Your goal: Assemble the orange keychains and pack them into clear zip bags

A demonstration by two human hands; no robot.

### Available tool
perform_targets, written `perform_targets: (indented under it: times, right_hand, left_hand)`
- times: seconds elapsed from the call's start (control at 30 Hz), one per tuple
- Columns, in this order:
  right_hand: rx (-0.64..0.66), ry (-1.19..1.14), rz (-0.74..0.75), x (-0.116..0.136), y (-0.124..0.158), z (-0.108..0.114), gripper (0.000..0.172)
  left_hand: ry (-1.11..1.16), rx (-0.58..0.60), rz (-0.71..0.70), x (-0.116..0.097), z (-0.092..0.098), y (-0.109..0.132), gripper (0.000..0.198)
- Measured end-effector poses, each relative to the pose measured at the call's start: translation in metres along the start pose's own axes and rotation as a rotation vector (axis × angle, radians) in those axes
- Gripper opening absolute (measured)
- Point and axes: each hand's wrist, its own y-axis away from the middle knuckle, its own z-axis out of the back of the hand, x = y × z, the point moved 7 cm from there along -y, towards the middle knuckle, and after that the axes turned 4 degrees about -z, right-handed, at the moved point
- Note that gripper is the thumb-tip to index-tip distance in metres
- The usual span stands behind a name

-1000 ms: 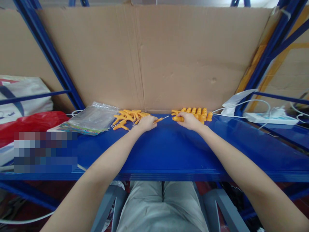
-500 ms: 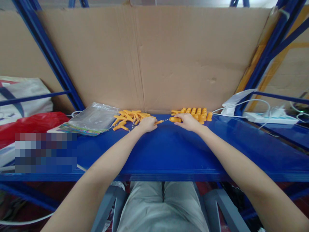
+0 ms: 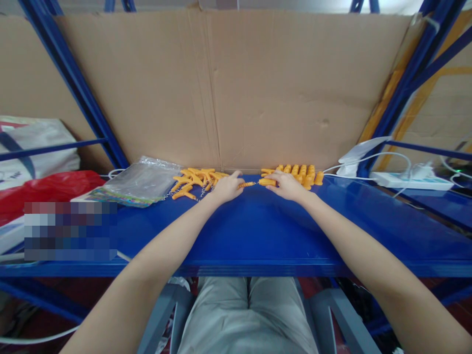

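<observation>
"So, why inline?"
"Probably alignment: our right hand pinches an orange cylindrical plastic handle over blue metal shelf; our left hand meets an orange ridged plastic spiral, grip unclear."

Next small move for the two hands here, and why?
Probably ease the right hand slightly toward the left hand. The right hand holds a smooth orange piece; a ribbed orange piece extends from the left hand toward it, roughly in line, with only a short stretch of silvery coil showing between them.
</observation>
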Motion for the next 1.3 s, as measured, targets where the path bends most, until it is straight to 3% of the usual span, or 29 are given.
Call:
perform_targets:
  times: [0.1, 0.37, 0.5, 0.6, 0.73, 0.87, 1.07, 1.17, 1.3]
  right_hand:
    - [0.003, -0.042, 0.035, 0.0, -0.001, -0.003, 0.038]
    - [-0.035, -0.144, 0.066, -0.009, -0.004, -0.007, 0.04]
    - [-0.106, -0.299, 0.091, -0.02, -0.008, -0.008, 0.041]
    - [-0.079, -0.498, 0.049, -0.031, -0.01, -0.011, 0.045]
    - [-0.007, -0.755, -0.07, -0.04, -0.011, -0.014, 0.039]
    - [0.109, -0.975, -0.216, -0.04, -0.008, -0.02, 0.02]
    - [0.133, -1.159, -0.38, -0.037, -0.004, -0.023, 0.029]
    - [0.153, -1.148, -0.371, -0.035, -0.003, -0.02, 0.024]
    - [0.18, -1.118, -0.301, -0.034, -0.001, -0.016, 0.04]
  left_hand:
    - [0.086, -0.063, 0.019, -0.003, 0.003, -0.003, 0.028]
    - [0.369, -0.284, -0.14, -0.004, 0.011, -0.011, 0.017]
    - [0.418, -0.379, -0.171, 0.003, 0.01, -0.012, 0.012]
    - [0.441, -0.44, -0.184, 0.01, 0.009, -0.013, 0.009]
    - [0.456, -0.481, -0.198, 0.016, 0.009, -0.012, 0.007]
    - [0.453, -0.514, -0.227, 0.012, 0.014, -0.009, 0.007]
    - [0.44, -0.547, -0.239, 0.008, 0.017, -0.008, 0.005]
    - [0.432, -0.536, -0.234, 0.01, 0.016, -0.009, 0.004]
    - [0.42, -0.525, -0.239, 0.009, 0.016, -0.008, 0.005]
